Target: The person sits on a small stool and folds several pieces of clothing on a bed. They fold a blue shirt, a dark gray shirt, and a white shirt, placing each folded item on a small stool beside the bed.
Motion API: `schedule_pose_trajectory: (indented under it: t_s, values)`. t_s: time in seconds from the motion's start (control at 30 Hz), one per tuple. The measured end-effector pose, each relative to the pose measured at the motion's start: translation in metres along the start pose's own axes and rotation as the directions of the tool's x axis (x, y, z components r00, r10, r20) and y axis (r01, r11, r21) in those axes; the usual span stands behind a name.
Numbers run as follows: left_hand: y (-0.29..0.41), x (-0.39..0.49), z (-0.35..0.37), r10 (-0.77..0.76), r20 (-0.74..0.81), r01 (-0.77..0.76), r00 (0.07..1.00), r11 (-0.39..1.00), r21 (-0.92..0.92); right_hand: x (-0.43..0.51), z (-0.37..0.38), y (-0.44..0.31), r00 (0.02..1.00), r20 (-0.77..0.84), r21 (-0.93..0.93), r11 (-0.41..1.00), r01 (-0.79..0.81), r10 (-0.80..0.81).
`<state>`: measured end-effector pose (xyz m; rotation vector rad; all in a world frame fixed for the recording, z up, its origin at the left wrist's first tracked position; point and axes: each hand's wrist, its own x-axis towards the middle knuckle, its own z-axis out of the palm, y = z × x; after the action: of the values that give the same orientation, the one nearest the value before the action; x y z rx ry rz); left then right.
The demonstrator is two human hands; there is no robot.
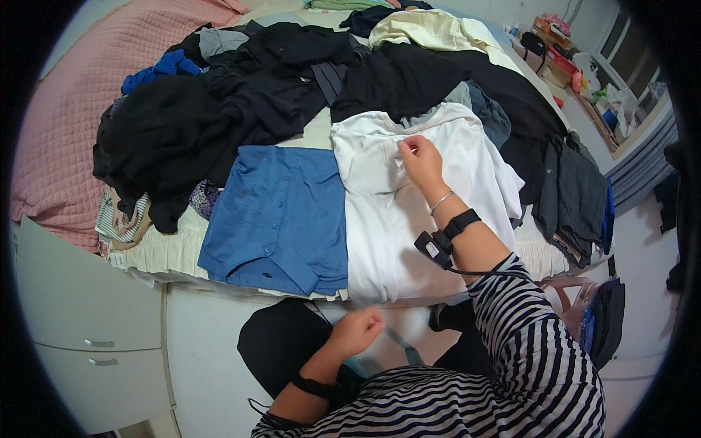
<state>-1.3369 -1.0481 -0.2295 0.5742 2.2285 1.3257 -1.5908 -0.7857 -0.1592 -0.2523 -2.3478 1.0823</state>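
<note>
A white short-sleeved shirt lies spread on the bed in front of me, its neckline towards the far side. My right hand is at the upper chest of the shirt, fingers curled with what looks like a pinch of its white fabric. Near the bed's front edge, low over my lap, my left hand is loosely curled and slightly blurred; whether it holds anything is not visible. Directly left of the white shirt lies a folded blue buttoned shirt, its collar at the near edge.
Black clothes are heaped at the left and far side. Dark grey garments lie at the right edge. A pink quilted cover is at the left, above a pale cabinet. Dark folded items hang or stand at the lower right.
</note>
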Motion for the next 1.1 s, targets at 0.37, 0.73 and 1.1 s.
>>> schedule_pose_trajectory:
  t_s: [0.37,0.73,1.1]
  values:
    - [-0.007,0.01,-0.011,-0.091,-0.553,0.17,0.828,0.981,0.093,0.007,0.008,0.013,0.98,0.19,-0.074,0.996,-0.053,0.066]
    - [-0.028,0.014,-0.008,-0.208,-0.417,0.168,0.885,0.977,-0.131,-0.045,-0.043,0.05,0.887,0.34,0.244,0.881,-0.405,0.313]
    - [-0.028,0.016,-0.012,-0.3,-0.39,0.357,0.87,0.931,0.079,-0.154,-0.151,0.048,0.743,0.519,0.352,0.687,-0.636,0.422]
